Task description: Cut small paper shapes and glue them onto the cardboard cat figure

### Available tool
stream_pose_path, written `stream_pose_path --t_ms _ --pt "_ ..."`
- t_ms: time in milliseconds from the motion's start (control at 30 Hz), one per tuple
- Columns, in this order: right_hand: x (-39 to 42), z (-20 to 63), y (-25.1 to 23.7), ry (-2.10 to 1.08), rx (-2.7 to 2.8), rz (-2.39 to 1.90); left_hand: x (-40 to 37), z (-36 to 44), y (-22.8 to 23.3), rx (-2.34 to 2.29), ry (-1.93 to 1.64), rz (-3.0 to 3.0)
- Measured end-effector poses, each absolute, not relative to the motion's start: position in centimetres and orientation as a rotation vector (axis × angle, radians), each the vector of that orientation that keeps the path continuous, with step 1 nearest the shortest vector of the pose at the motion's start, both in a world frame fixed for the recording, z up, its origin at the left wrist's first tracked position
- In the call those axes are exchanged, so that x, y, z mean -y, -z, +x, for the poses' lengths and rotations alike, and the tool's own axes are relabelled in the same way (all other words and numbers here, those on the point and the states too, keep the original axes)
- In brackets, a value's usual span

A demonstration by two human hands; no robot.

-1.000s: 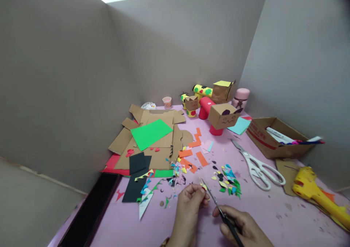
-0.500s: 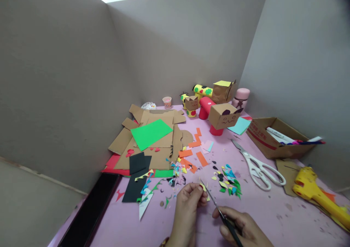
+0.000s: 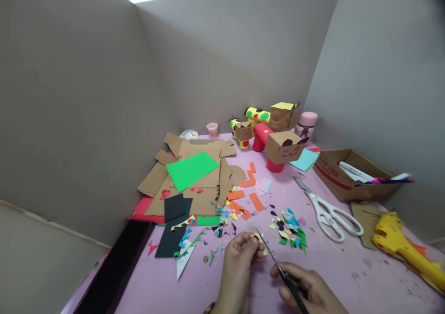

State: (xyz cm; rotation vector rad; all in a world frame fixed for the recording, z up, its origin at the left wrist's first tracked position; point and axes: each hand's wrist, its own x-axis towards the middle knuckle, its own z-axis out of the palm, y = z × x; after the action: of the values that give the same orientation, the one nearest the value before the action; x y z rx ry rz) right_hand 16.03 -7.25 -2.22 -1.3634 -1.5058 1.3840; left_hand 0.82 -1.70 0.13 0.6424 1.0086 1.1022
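My left hand (image 3: 239, 263) pinches a small yellow paper scrap (image 3: 258, 235) just above the pink table (image 3: 347, 272). Beside it my right hand (image 3: 309, 291) grips small dark-handled scissors (image 3: 278, 265), their blades angled up-left and meeting the scrap. Several tiny coloured paper cuttings (image 3: 290, 228) lie right beyond the hands, and more scraps (image 3: 222, 216) lie to the left.
Large white scissors (image 3: 328, 212) lie to the right, a yellow glue gun (image 3: 403, 247) at the right edge. A cardboard box with markers (image 3: 351, 175) stands behind them. Flat cardboard with a green sheet (image 3: 191, 168) lies at left; cardboard animal figures (image 3: 283, 149) stand at the back.
My left hand and the scrap have shifted very slightly; otherwise nothing has visibly moved.
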Motion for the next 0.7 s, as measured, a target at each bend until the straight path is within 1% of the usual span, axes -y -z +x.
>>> stream_pose_path --t_ms 233,367,500,700 --pt "7.18 15.79 2.17 -1.524 1.435 -1.334 1.66 0.59 -0.52 -1.013 -1.097 0.650" --pt "7.09 15.62 2.19 -1.555 1.438 -1.293 1.70 0.68 -0.61 -1.014 -1.082 0.644" --pt "6.99 15.58 2.09 -1.518 1.498 -1.285 1.80 0.88 -0.72 -1.002 -1.058 0.672" --pt "6.91 15.75 1.84 -1.352 1.544 -1.314 1.97 0.89 -0.76 -1.021 -1.026 0.705"
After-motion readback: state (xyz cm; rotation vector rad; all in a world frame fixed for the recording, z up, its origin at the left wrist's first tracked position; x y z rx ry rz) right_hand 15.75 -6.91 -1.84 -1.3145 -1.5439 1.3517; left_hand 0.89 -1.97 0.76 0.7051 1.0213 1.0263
